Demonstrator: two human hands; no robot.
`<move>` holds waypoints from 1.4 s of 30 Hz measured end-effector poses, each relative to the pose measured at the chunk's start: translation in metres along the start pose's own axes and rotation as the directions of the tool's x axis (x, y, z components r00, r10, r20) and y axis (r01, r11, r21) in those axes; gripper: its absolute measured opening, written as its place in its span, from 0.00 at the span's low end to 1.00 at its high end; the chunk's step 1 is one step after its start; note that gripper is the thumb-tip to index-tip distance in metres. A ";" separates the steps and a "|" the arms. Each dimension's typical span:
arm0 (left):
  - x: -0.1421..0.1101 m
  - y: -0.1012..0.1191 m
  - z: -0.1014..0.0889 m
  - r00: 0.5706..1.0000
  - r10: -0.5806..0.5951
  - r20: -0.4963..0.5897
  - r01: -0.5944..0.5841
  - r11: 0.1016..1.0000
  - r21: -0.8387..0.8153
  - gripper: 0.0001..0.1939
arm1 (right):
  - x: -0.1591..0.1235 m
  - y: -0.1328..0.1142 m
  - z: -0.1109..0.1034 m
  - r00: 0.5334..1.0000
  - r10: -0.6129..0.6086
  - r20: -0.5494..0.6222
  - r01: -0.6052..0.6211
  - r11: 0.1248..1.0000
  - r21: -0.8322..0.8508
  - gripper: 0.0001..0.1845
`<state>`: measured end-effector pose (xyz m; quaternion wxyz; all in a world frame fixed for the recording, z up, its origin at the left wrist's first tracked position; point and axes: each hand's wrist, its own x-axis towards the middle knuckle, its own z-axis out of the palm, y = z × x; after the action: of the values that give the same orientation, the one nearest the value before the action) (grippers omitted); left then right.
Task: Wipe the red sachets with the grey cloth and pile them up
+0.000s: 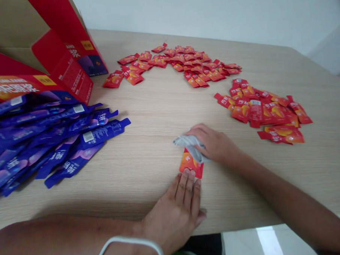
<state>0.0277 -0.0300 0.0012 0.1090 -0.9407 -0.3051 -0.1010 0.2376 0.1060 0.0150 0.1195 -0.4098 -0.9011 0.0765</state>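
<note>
A red and orange sachet (190,163) lies flat on the wooden table, close to its front edge. My left hand (179,208) rests with fingers stretched out, the tips pressing on the near end of that sachet. Bunched in my right hand (212,142) is a light grey cloth (191,142), which lies over the sachet's far end and hides part of it. The right fingers are closed around the cloth.
To the left, many blue sachets (58,147) are heaped before an open red and blue carton (68,68). One group of red sachets (184,61) spreads across the back; another red pile (266,108) sits at the right. A white cable (127,240) crosses my left forearm.
</note>
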 end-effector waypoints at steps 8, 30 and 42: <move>0.001 -0.001 -0.001 1.000 0.012 -0.001 -0.012 1.000 0.016 0.32 | -0.013 -0.017 -0.013 0.966 0.043 -0.253 -0.042 0.999 0.013 0.20; 0.004 -0.004 -0.003 0.999 0.035 -0.032 -0.034 0.999 0.034 0.31 | -0.012 -0.014 -0.014 0.993 0.054 -0.103 -0.048 0.997 0.065 0.19; 0.009 -0.025 -0.008 1.000 -0.016 0.009 0.016 1.000 -0.011 0.44 | -0.008 0.009 -0.004 0.990 0.092 -0.104 -0.070 0.977 0.200 0.17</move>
<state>0.0192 -0.0071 0.0152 0.1016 -0.9393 -0.3124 -0.0991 0.2500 0.1059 0.0161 0.2064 -0.4361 -0.8636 0.1463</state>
